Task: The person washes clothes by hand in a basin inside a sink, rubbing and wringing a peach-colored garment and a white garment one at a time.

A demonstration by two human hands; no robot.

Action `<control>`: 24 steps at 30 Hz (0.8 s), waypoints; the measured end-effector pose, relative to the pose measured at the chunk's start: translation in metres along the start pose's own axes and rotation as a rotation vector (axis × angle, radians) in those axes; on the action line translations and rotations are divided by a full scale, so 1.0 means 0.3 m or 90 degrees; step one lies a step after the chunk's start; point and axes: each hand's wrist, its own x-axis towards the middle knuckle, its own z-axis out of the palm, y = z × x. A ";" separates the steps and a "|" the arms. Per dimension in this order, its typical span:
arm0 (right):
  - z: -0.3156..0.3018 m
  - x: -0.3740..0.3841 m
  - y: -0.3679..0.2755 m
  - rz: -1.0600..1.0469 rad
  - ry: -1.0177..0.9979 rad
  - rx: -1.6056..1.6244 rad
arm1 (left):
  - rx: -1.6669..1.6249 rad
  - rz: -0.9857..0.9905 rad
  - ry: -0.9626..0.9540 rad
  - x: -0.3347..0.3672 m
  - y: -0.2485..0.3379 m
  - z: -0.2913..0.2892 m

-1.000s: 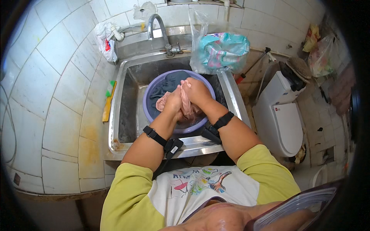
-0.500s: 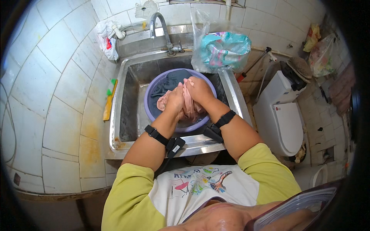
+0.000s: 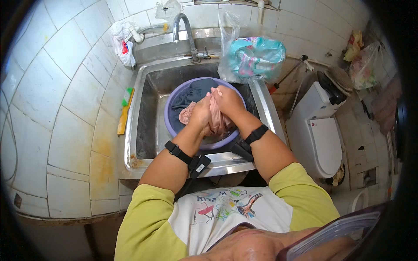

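Little has moved since a second ago: the whole view slides slightly rightward, while both hands stay together over the basin. Leftmost, a yellow-handled brush with green bristles [image 3: 123, 116] stands against the tiled wall, below a white plastic bag with a red mark [image 3: 125, 48]. Next comes a rectangular stainless-steel sink [image 3: 147, 141], a curved grey metal faucet [image 3: 191, 41] rising behind it. Inside sits a round lavender plastic basin [image 3: 167, 114], its near part crossed by the forearms. A clear plastic bag around a turquoise package [image 3: 256, 56] overlaps the sink's far right corner; farther right stands a white toilet [image 3: 326, 141]. In the basin, dark blue-grey cloth [image 3: 195, 90] lies bunched behind crumpled, wet-looking pale pink cloth [image 3: 217, 118]. The left hand [image 3: 201, 111] is curled closed on the pink cloth, one fold spilling leftward; the right hand [image 3: 230, 102] grips it in a fist, its fingertips partly hidden.
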 end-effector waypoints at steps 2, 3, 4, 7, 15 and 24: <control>-0.003 0.001 0.013 0.025 -0.010 0.013 | 0.111 -0.018 -0.019 -0.018 0.018 0.005; 0.003 0.004 0.034 0.031 -0.007 0.028 | 0.168 -0.027 -0.031 -0.037 0.036 0.026; 0.005 0.010 0.052 0.050 -0.014 0.075 | 0.224 -0.036 -0.042 -0.053 0.050 0.043; -0.003 0.022 0.057 0.057 0.024 0.185 | 0.502 0.129 0.097 -0.040 0.063 -0.008; -0.013 0.022 0.089 0.020 -0.173 0.391 | 0.642 0.422 0.393 0.001 0.144 -0.106; -0.018 0.047 0.135 0.036 0.036 0.337 | 0.588 0.529 0.439 0.020 0.155 -0.146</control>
